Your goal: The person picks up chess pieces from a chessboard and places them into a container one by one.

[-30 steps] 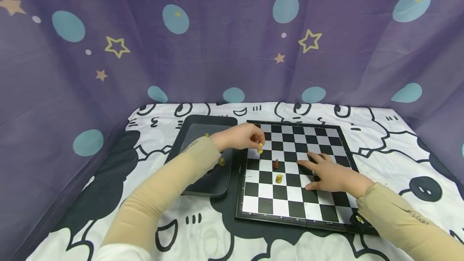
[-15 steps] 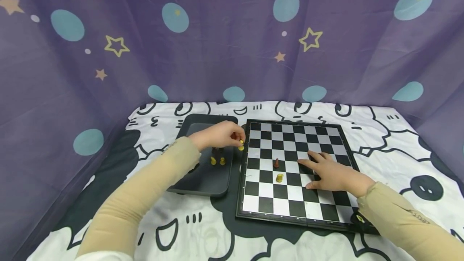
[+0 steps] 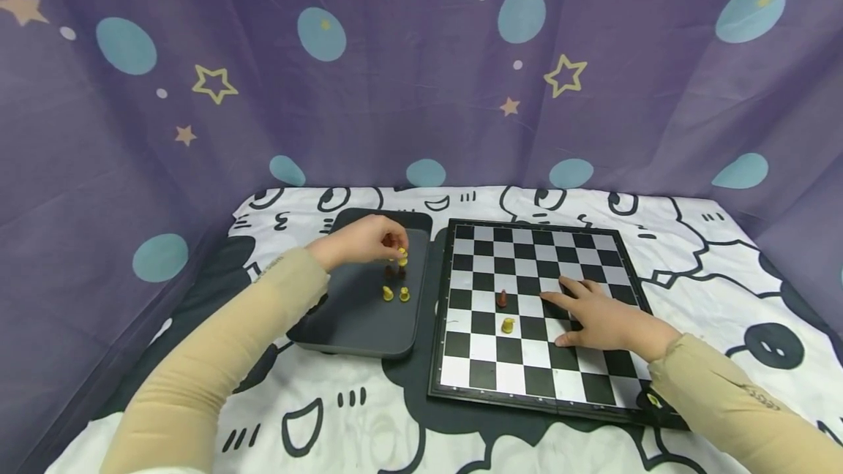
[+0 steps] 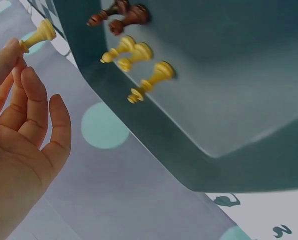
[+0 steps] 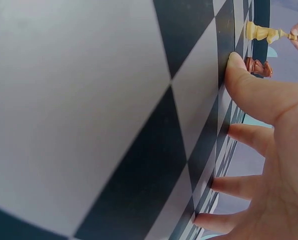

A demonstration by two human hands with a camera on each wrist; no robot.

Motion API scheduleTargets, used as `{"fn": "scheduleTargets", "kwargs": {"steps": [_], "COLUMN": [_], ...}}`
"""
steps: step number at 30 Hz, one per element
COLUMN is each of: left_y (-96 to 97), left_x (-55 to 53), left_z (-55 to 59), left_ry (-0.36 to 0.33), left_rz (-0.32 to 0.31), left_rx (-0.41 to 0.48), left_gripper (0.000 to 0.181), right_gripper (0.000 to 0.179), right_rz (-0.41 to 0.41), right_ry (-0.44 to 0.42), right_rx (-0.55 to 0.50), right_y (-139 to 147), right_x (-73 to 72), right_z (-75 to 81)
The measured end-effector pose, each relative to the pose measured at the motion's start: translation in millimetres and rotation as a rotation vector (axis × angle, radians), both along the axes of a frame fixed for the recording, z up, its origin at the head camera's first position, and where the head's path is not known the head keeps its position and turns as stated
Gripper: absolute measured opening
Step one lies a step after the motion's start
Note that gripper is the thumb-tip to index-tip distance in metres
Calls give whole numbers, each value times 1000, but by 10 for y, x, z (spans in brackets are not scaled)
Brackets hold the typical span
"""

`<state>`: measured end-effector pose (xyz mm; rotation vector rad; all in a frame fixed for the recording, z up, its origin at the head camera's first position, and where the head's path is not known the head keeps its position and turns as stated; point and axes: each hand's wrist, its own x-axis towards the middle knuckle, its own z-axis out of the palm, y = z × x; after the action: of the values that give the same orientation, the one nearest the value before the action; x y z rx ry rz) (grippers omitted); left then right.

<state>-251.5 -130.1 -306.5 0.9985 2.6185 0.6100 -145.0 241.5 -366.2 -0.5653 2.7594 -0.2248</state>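
My left hand (image 3: 367, 240) is over the dark tray (image 3: 356, 328), pinching a yellow chess piece (image 4: 39, 35) by its narrow end between thumb and fingertips. Inside the tray, the left wrist view has brown chess pieces (image 4: 131, 19) and several yellow ones (image 4: 158, 74) standing near one wall. On the chessboard (image 3: 484, 344), my right hand (image 3: 602, 317) rests with fingers spread and holds nothing. To the left of its fingertips stand a brown knight (image 5: 258, 67) and a yellow chess piece (image 3: 507, 325). My left fingers partly hide the tray pieces in the head view.
A white cloth (image 3: 369, 423) with black cartoon drawings covers the table. A purple curtain (image 3: 408, 130) with stars hangs behind it. The tray sits just left of the board, with a narrow gap between their rims.
My left hand has moved left from over the board's left edge to over the tray, carrying the yellow chess piece. My right hand has stayed in place.
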Motion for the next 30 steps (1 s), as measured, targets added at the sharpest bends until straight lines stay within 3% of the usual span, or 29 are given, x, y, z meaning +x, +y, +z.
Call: {"fn": "scheduleTargets", "kwargs": {"steps": [6, 16, 30], "left_y": [-135, -328, -378], "left_x": [5, -71, -161], "left_z": [-23, -170, -345], "left_ry": [-7, -14, -46], "left_rz": [43, 65, 75], "left_rx": [-25, -34, -50], "left_gripper": [10, 9, 8], "right_gripper": [77, 78, 78], "right_rz": [-4, -1, -4], "right_ry": [-3, -4, -4], "right_rx": [2, 6, 11], "right_y": [-1, 9, 14], "right_x": [4, -8, -14], "right_z": [0, -12, -16]}}
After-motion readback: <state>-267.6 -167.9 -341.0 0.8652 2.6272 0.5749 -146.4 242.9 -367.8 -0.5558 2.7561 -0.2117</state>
